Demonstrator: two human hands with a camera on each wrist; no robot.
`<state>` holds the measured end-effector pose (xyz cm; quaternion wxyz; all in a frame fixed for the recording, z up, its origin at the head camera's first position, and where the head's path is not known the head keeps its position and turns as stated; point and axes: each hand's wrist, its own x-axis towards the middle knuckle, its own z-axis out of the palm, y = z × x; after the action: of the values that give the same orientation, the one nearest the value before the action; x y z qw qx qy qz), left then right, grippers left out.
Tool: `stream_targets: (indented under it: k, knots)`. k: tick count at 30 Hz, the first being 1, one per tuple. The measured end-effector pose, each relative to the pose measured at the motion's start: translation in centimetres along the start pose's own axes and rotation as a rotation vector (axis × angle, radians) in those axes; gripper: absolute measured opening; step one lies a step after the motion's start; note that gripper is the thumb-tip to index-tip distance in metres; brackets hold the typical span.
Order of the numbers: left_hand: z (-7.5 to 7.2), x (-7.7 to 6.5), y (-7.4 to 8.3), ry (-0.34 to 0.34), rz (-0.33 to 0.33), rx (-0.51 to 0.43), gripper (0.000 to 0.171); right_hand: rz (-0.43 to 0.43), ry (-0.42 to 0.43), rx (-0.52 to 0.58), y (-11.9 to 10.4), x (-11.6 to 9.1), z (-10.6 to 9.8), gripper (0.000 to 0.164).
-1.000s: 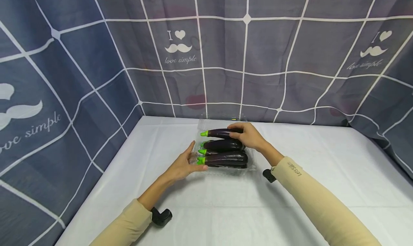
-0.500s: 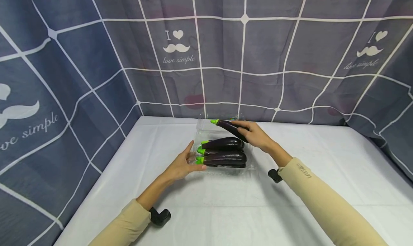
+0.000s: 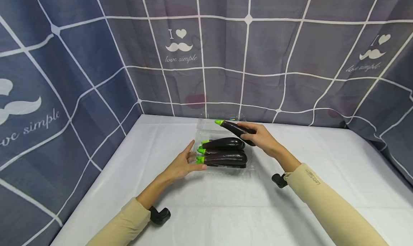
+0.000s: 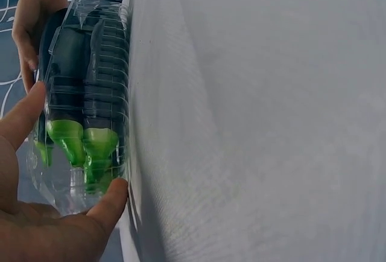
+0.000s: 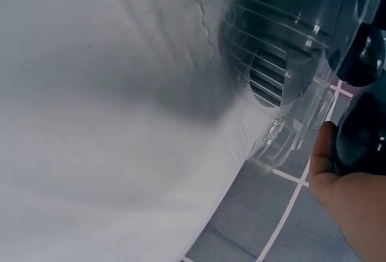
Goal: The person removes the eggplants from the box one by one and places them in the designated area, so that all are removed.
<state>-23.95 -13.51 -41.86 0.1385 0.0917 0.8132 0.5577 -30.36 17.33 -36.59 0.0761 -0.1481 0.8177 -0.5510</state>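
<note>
My right hand (image 3: 262, 140) grips a dark purple eggplant (image 3: 233, 128) with a green stem end, tilted, above the back right of a clear plastic container (image 3: 254, 159). Several more eggplants (image 3: 226, 157) lie inside the container, their green ends to the left. My left hand (image 3: 180, 167) holds the container's left end, thumb at the front and fingers behind. In the left wrist view, thumb and finger span the ribbed end of the container (image 4: 108, 81). The right wrist view catches the blunt end of the gripped eggplant (image 5: 362, 135), close to the fingers.
The open transparent lid (image 3: 211, 124) lies behind the container, near the curtain. A white cloth (image 3: 226, 210) covers the table. Grey checked curtain (image 3: 222, 52) rises along the back and both sides. A black wrist camera (image 3: 160, 216) sits at the left cuff.
My right hand has lifted the rear eggplant out of the container, tilted it, and drawn it rightward. The left hand stays at the container's left end.
</note>
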Motion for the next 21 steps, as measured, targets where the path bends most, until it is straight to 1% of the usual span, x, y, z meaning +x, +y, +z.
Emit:
stream_targets:
  k: [3, 9, 14, 21]
  knots:
    - [0.0, 0.0, 0.1, -0.009, 0.004, 0.002, 0.11, -0.005, 0.02, -0.009, 0.2, -0.4, 0.0, 0.054]
    - [0.0, -0.2, 0.2, 0.003, -0.004, 0.017, 0.112, -0.071, 0.047, -0.029, 0.5, -1.2, 0.2, 0.055]
    - [0.1, -0.2, 0.3, -0.001, -0.004, 0.033, 0.114, -0.108, 0.093, -0.054, 0.4, -2.0, 0.0, 0.056]
    - [0.1, -0.2, 0.4, 0.0, -0.001, 0.034, 0.113, -0.112, 0.086, -0.053, 0.3, -2.8, -0.5, 0.058]
